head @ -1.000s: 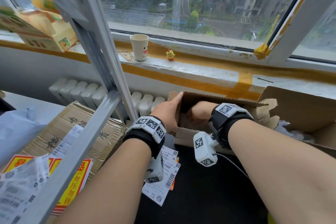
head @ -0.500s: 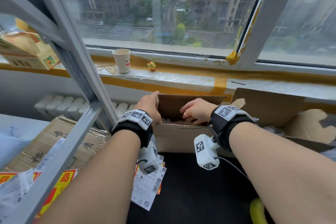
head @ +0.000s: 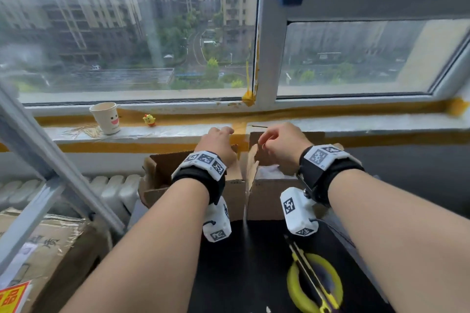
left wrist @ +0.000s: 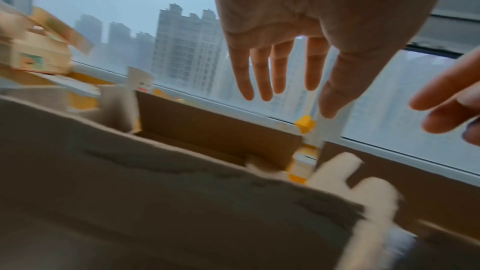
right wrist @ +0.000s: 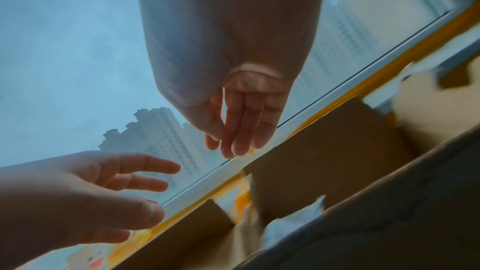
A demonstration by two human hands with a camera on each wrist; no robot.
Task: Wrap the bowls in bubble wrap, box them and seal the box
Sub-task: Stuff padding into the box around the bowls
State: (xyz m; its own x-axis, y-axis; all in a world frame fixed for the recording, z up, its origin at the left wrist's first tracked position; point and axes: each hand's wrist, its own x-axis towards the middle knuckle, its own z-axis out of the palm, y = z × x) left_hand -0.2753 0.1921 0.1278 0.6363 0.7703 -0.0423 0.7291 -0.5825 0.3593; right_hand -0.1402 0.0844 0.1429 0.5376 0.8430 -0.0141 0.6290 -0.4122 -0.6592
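Box [head: 269, 193] sits on the black bench at its far edge, right under the windowsill [head: 356, 123], top open, flaps up. White wrapped stuff [head: 269, 169], prob. the bubble-wrapped bowls, shows inside, near the R side. A 2nd open carton [head: 162, 173] stands touching it on the L.

Left hand [head: 216, 143] hovers over the seam btw the two cartons; wrist view shows its fingers [left wrist: 262, 73] straight, spread, holding nothing. Right hand [head: 279, 145] hangs over the box opening, fingers loosely curled in the head view, nearly straight in the wrist view [right wrist: 244, 126], also empty. Neither grip touches cardboard as far as I can tell; wrist views are blurred.

Key relation: the box lies directly below and slightly fwd of both hands, long axis running L–R along the sill. R hand is nearer the upright centre flap [head: 251, 160], L hand nearer the L edge. My guess: next is folding flaps down, then tape. Yellow tape dispenser [head: 314, 284] lies near the R forearm, on the bench.
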